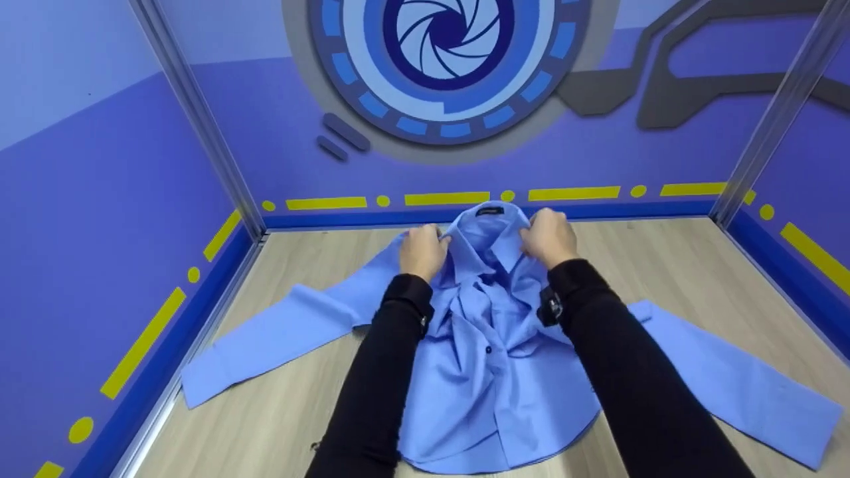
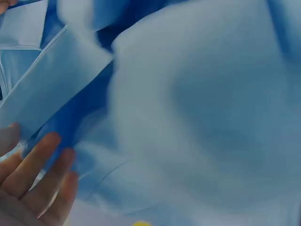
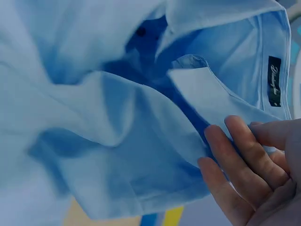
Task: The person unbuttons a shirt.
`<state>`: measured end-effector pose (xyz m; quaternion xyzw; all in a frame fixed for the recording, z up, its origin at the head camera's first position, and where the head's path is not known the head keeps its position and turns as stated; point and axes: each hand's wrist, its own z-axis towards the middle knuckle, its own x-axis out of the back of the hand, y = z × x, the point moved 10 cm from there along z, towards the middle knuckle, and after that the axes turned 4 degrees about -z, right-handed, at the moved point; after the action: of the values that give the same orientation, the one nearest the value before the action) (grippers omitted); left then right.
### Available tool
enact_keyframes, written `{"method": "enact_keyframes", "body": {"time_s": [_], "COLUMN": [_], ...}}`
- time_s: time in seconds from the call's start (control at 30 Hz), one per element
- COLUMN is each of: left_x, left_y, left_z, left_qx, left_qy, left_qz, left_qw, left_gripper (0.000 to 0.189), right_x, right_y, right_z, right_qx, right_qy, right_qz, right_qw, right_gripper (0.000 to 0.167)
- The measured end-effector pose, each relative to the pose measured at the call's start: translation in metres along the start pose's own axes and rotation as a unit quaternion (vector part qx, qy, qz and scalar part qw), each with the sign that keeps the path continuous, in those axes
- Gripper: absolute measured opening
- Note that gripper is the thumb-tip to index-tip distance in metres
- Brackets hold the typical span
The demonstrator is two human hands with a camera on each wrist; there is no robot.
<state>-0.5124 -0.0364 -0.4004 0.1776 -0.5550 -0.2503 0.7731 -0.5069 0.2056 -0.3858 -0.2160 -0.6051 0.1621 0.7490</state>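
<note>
A light blue button-up shirt [image 1: 458, 372] lies front up, its sleeves spread to both sides and its collar [image 1: 468, 255] raised at the far end. My left hand [image 1: 423, 252] pinches the cloth at the left side of the collar. On the opposite side, my right hand [image 1: 550, 238] pinches the collar near its right point. The right wrist view shows the thumb and index finger of the right hand [image 3: 258, 169] on the collar edge, beside a black neck label [image 3: 274, 81]. In the left wrist view, the left hand [image 2: 37, 183] is at the collar flap [image 2: 56, 80], other fingers extended.
The shirt is on a wood-grain table [image 1: 285, 411]. Purple-blue panels with yellow marks enclose it, the back panel [image 1: 265, 133] standing just behind the collar. Metal corner posts [image 1: 199, 126] rise at the back. The right sleeve [image 1: 744, 372] reaches towards the table's front right.
</note>
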Motion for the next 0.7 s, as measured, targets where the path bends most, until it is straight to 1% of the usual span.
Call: {"method": "enact_keyframes", "body": {"time_s": [0.07,0.1,0.13,0.17,0.23,0.3,0.33,0.4,0.47,0.57,0.63,0.7], "left_x": [-0.006,-0.01,-0.014,-0.019,-0.031,-0.043,-0.047,-0.052,-0.052,-0.048,-0.046,-0.043], "left_y": [-0.004,-0.006,-0.007,-0.007,-0.009,-0.011,-0.013,-0.016,-0.019,-0.026,-0.028,-0.031], "left_z": [-0.002,-0.002,-0.002,-0.002,-0.002,-0.003,-0.005,-0.008,-0.012,-0.017,-0.022,-0.03], "left_qx": [0.003,0.002,0.0,-0.002,-0.006,-0.008,-0.008,-0.011,-0.007,0.002,0.001,-0.002], "left_qy": [0.01,0.007,-0.003,-0.021,-0.071,-0.127,-0.147,-0.173,-0.189,-0.198,-0.205,-0.215], "left_qz": [-0.029,-0.046,-0.063,-0.078,-0.09,-0.082,-0.074,-0.054,-0.034,0.003,0.042,0.079], "left_qw": [0.9995,0.9989,0.998,0.9968,0.9933,0.9885,0.9863,0.9833,0.9814,0.9803,0.9779,0.9734], "left_gripper": [0.021,0.024,0.03,0.04,0.058,0.07,0.073,0.076,0.076,0.071,0.067,0.063], "right_x": [-0.01,-0.014,-0.018,-0.022,-0.032,-0.043,-0.047,-0.052,-0.054,-0.051,-0.048,-0.042], "right_y": [0.003,0.003,0.003,0.002,0.001,0.003,0.004,0.008,0.013,0.015,0.01,0.001], "right_z": [-0.002,-0.002,-0.003,-0.002,-0.002,-0.002,-0.002,-0.003,-0.003,-0.005,-0.011,-0.023], "right_qx": [0.005,0.01,0.017,0.024,0.037,0.036,0.034,0.028,0.02,0.028,0.054,0.1], "right_qy": [0.008,0.012,0.011,0.005,-0.025,-0.072,-0.091,-0.116,-0.129,-0.123,-0.111,-0.082], "right_qz": [0.016,0.026,0.038,0.05,0.071,0.087,0.088,0.068,0.047,0.005,-0.009,-0.033], "right_qw": [0.9998,0.9996,0.9991,0.9985,0.9965,0.9929,0.9914,0.9906,0.9904,0.9919,0.9923,0.991], "right_gripper": [0.021,0.025,0.033,0.045,0.068,0.083,0.085,0.082,0.075,0.057,0.044,0.031]}}
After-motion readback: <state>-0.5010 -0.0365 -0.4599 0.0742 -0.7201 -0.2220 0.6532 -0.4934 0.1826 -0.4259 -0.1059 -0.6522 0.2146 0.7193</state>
